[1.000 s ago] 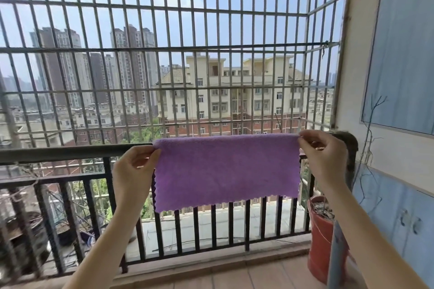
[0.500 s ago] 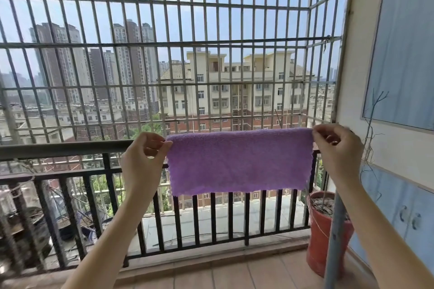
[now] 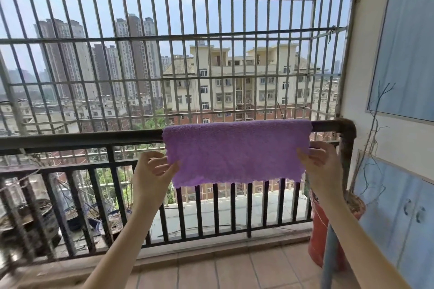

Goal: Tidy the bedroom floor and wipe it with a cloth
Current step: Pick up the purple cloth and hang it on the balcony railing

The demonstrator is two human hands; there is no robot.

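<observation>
Purple cloth [image 3: 237, 151] draped over the balcony railing [image 3: 79, 139], toward its 3 o'clock end. My left hand [image 3: 153, 175] pinches the cloth's 9 o'clock edge; my right hand [image 3: 323, 166] pinches its 3 o'clock edge. Red pot [image 3: 320, 241] at 4 o'clock.

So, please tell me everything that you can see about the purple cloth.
The purple cloth is a fluffy rectangle with a scalloped lower edge. It hangs spread flat over the dark balcony rail, its top edge folded across the bar. The left hand and the right hand pinch its two side edges, low down.
</observation>
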